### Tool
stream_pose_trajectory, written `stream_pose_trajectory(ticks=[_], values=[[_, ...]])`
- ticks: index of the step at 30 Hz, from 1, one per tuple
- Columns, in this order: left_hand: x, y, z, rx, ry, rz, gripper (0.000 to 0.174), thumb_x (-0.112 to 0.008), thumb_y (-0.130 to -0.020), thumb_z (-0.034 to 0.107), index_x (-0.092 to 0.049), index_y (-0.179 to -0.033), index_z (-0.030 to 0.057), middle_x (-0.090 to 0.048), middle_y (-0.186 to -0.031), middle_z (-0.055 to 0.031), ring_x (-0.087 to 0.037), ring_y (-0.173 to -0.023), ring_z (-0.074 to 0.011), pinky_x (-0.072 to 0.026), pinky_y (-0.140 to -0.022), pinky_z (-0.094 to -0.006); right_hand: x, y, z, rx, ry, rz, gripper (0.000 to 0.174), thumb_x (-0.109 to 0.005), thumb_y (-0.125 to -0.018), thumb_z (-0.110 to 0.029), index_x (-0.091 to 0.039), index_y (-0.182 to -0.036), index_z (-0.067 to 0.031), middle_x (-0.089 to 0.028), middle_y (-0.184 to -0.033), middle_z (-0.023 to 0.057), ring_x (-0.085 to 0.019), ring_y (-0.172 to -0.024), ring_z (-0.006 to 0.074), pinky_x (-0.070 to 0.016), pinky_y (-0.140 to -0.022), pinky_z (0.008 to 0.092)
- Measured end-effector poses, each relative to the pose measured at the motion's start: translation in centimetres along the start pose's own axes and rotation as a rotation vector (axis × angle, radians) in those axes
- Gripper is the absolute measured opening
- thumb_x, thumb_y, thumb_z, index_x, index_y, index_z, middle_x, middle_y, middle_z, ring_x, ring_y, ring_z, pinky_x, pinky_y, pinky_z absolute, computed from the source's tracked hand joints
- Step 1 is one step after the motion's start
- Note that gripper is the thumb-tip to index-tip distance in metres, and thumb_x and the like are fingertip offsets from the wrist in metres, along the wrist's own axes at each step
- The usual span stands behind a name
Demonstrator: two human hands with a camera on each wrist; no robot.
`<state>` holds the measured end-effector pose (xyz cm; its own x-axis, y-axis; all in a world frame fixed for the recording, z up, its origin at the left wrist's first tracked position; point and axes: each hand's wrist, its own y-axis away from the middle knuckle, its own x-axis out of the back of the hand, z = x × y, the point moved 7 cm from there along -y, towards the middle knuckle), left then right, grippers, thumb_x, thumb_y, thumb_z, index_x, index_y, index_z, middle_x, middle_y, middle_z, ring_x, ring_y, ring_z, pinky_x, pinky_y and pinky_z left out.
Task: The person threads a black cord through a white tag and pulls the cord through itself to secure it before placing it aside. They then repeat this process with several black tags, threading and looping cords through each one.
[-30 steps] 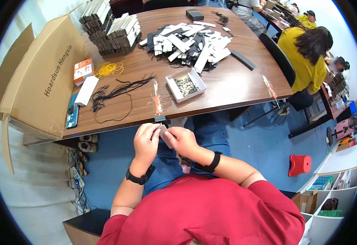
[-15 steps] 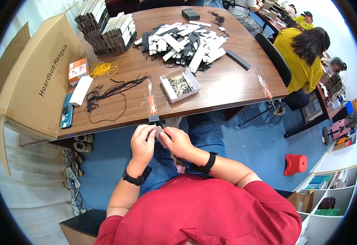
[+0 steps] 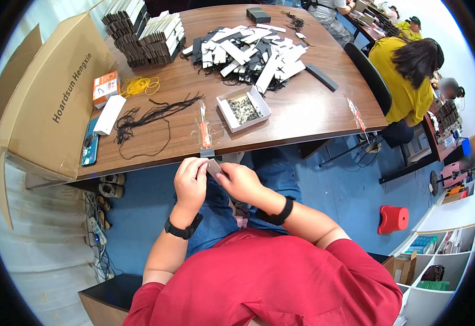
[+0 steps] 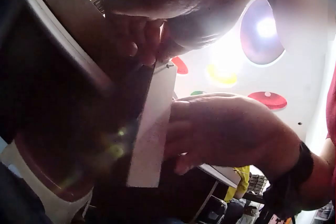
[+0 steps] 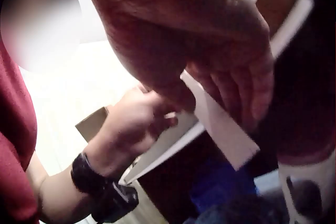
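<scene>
In the head view, both hands meet in front of the table edge over a pale, flat rectangular tag (image 3: pixel 214 168). My right hand (image 3: pixel 243 182) grips its side between thumb and fingers. The left hand (image 3: pixel 190 183) has its fingertips bunched at the tag's upper end. From the left wrist, the tag (image 4: pixel 152 129) hangs lengthwise with a small dark mark near its top, right below the left fingers. In the right wrist view, the tag (image 5: pixel 223 127) sticks out from under the right hand (image 5: pixel 189 35). A dark clip (image 3: pixel 208 153) at the table edge is just beyond the fingertips.
On the table (image 3: pixel 177 130) lie black cords (image 3: pixel 150 122), a white box of small pieces (image 3: pixel 244 110), a heap of white and black tags (image 3: pixel 248 54), stacked bundles (image 3: pixel 158 41) and yellow bands (image 3: pixel 139 85). A large carton (image 3: pixel 58 103) stands left. Someone in yellow (image 3: pixel 403 81) sits right.
The head view shifts slightly. Both hands stay together on the tag and rise a little towards the clip, and more of the tag's face shows between them.
</scene>
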<state>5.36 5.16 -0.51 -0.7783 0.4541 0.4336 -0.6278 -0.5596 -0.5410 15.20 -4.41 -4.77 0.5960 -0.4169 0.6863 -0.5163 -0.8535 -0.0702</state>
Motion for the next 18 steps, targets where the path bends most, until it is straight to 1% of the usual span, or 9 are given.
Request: stream_pose_trajectory(ticks=[3, 5, 6, 7, 9, 11, 12, 14, 18], values=[[0.4, -0.2, 0.6, -0.091, -0.108, 0.020, 0.009, -0.065, -0.080, 0.000, -0.064, -0.088, -0.0008, -0.063, -0.080, -0.0127, -0.062, -0.073, -0.0265, -0.0494, -0.067, -0.0330, 5.2, 0.9, -2.3, 0.171, 0.219, -0.009, 0.017, -0.057, -0.083, -0.022, -0.062, -0.087, -0.0058, -0.065, -0.080, 0.0174, -0.065, -0.078, 0.0345, -0.0518, -0.070, 0.0471], [0.5, -0.3, 0.5, -0.108, -0.124, 0.029, 0.008, -0.065, -0.080, 0.000, -0.064, -0.087, -0.0005, -0.064, -0.081, -0.0129, -0.062, -0.074, -0.0268, -0.0494, -0.067, -0.0332, 11.6, 0.2, -0.6, 0.120, 0.036, 0.056, 0.020, -0.055, -0.085, -0.020, -0.067, -0.094, -0.0081, -0.067, -0.081, 0.0161, -0.066, -0.076, 0.0332, -0.0534, -0.070, 0.0425], [0.5, -0.3, 0.6, -0.117, -0.132, 0.034, 0.008, -0.066, -0.079, 0.000, -0.064, -0.087, -0.0003, -0.064, -0.081, -0.0130, -0.062, -0.074, -0.0269, -0.0494, -0.067, -0.0333, 15.5, -0.6, 1.1, -0.090, 0.161, 0.155, 0.020, -0.056, -0.086, -0.021, -0.068, -0.096, -0.0087, -0.068, -0.084, 0.0152, -0.066, -0.078, 0.0320, -0.0532, -0.071, 0.0394], [0.4, -0.4, 0.6, -0.098, -0.124, 0.028, 0.007, -0.066, -0.079, 0.000, -0.064, -0.086, -0.0002, -0.064, -0.081, -0.0130, -0.062, -0.074, -0.0270, -0.0493, -0.067, -0.0336, 19.8, -1.6, 2.7, -0.013, 0.205, 0.428, 0.019, -0.058, -0.086, -0.021, -0.067, -0.097, -0.0083, -0.068, -0.088, 0.0149, -0.066, -0.081, 0.0323, -0.0522, -0.072, 0.0392], [0.3, -0.3, 0.5, -0.079, -0.127, 0.042, 0.008, -0.067, -0.078, 0.002, -0.064, -0.086, 0.0011, -0.064, -0.081, -0.0123, -0.062, -0.074, -0.0276, -0.0495, -0.066, -0.0347, 26.4, -5.0, 8.5, -0.029, 0.503, 0.625, 0.028, -0.061, -0.084, -0.020, -0.062, -0.109, -0.0067, -0.065, -0.105, 0.0170, -0.061, -0.099, 0.0347, -0.0488, -0.085, 0.0419], [0.2, -0.1, 0.2, -0.069, -0.151, 0.044, 0.010, -0.067, -0.078, 0.004, -0.063, -0.087, 0.0032, -0.064, -0.081, -0.0111, -0.062, -0.073, -0.0274, -0.0499, -0.065, -0.0358, 29.7, -7.6, 14.1, -0.114, 0.898, 0.607, 0.042, -0.060, -0.084, -0.020, -0.053, -0.122, -0.0045, -0.055, -0.125, 0.0184, -0.053, -0.114, 0.0351, -0.0450, -0.094, 0.0423], [0.5, -0.1, 0.3, -0.025, -0.141, 0.070, 0.014, -0.068, -0.078, 0.005, -0.062, -0.090, 0.0042, -0.064, -0.079, -0.0099, -0.063, -0.070, -0.0257, -0.0501, -0.063, -0.0350, 30.1, -8.1, 15.6, -0.285, 0.896, 0.511, 0.054, -0.059, -0.084, -0.019, -0.041, -0.132, -0.0027, -0.043, -0.139, 0.0183, -0.045, -0.124, 0.0358, -0.0410, -0.100, 0.0426], [0.8, 0.0, -0.1, 0.044, -0.111, 0.104, 0.016, -0.070, -0.078, 0.004, -0.061, -0.092, 0.0020, -0.064, -0.079, -0.0108, -0.063, -0.067, -0.0216, -0.0502, -0.062, -0.0310, 30.4, -9.5, 19.3, -0.239, 0.971, 0.434, 0.060, -0.059, -0.085, -0.019, -0.035, -0.139, -0.0050, -0.041, -0.141, 0.0167, -0.042, -0.128, 0.0336, -0.0380, -0.104, 0.0427], [0.7, -0.5, -0.4, -0.035, -0.167, 0.063, 0.016, -0.070, -0.076, 0.008, -0.059, -0.088, 0.0056, -0.063, -0.073, -0.0076, -0.063, -0.066, -0.0242, -0.0495, -0.058, -0.0338, 30.5, -11.1, 22.8, -0.279, 0.872, 0.278, 0.054, -0.056, -0.086, -0.010, -0.038, -0.137, -0.0040, -0.050, -0.129, 0.0229, -0.050, -0.118, 0.0380, -0.0418, -0.098, 0.0436]])
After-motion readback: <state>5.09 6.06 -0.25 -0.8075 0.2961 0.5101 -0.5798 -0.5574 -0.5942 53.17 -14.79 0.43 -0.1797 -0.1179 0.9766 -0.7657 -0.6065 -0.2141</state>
